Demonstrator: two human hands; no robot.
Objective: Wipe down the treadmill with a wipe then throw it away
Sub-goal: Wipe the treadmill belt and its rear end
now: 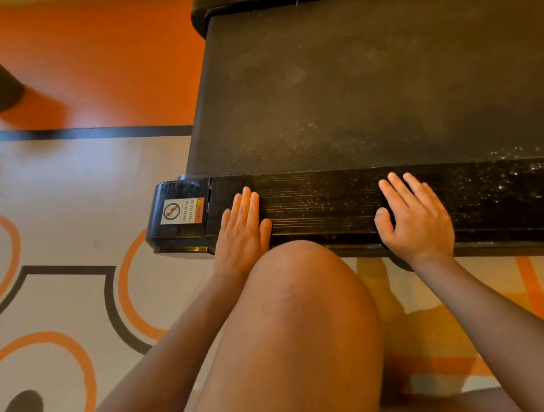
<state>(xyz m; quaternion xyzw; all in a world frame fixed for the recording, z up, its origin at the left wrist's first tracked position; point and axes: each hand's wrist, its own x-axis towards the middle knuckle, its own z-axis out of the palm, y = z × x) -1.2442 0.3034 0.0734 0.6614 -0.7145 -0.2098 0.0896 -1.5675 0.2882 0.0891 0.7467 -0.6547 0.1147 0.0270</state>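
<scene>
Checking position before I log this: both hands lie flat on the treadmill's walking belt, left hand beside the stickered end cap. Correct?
Not quite. The head view shows the left hand and right hand flat on the ribbed side rail, short of the walking belt. The left hand is beside the stickered end cap.

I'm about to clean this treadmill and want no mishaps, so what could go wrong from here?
No wipe shows: left hand and right hand rest bare on the dusty side rail, so they could smear its white specks. Leaning there, a hand might slip onto the belt.
</scene>
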